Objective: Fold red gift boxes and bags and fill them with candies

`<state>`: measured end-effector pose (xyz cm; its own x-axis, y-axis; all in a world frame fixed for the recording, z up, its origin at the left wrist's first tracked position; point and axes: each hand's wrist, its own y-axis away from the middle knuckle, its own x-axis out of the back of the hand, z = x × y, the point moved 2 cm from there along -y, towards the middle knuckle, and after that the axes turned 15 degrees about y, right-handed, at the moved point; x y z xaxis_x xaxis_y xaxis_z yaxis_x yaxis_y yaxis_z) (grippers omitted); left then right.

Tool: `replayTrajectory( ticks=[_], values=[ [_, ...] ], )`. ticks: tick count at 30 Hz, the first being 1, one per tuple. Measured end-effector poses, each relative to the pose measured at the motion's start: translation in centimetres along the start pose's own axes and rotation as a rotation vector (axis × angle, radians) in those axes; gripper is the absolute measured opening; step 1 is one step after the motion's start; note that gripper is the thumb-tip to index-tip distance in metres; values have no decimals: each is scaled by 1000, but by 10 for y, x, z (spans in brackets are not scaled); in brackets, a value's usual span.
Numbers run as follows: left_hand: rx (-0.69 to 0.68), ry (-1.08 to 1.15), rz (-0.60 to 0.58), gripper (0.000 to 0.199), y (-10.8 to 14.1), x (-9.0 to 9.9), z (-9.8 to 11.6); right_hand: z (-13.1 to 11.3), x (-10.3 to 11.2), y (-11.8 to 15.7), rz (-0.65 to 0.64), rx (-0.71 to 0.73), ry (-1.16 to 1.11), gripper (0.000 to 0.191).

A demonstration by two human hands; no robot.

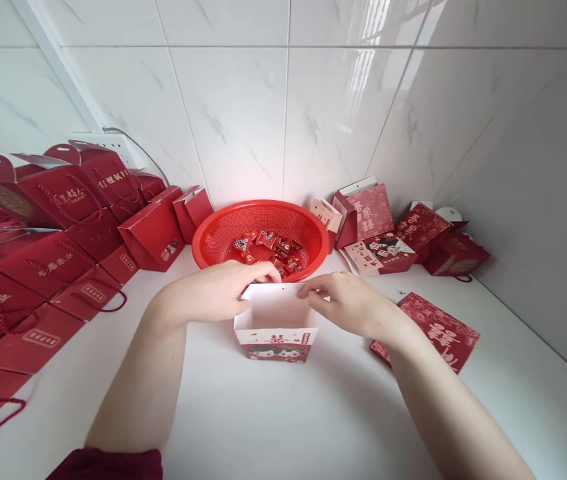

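Observation:
An open-topped paper gift bag [277, 339], white inside with a red printed front showing two cartoon faces, stands upright on the white table in the middle. My left hand [218, 291] grips its back left rim, fingers curled over behind it and thumb at the side. At the back right corner, my right hand [346, 300] pinches the rim between thumb and fingers. Just behind the bag sits a red plastic basket [203, 248] with several wrapped candies [267, 240] in it. The candies' near side is partly hidden by my left fingers.
Rows of red gift boxes [70, 203] with rope handles are stacked at the left. More gift bags [370, 213] stand along the tiled wall at the right, and a flat red one [443, 330] lies beside my right forearm. A power strip [113, 143] is at the back left.

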<state>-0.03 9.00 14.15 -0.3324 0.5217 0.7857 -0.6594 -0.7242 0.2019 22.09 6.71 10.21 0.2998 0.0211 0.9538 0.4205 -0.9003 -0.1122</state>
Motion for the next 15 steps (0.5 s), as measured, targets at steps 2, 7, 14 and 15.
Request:
replayTrajectory(
  ticks=[2,7,14,15],
  values=[
    [1,26,-21,61,3,2,0,2,-2,-2,-10,15,-35,27],
    [-53,73,-34,65,2,0,9,-3,0,-3,-35,104,-106,25],
    [-37,87,10,49,8,7,8,15,20,-59,81,-69,100,35],
    [-48,96,5,51,9,7,8,18,19,-75,24,-62,185,36]
  ],
)
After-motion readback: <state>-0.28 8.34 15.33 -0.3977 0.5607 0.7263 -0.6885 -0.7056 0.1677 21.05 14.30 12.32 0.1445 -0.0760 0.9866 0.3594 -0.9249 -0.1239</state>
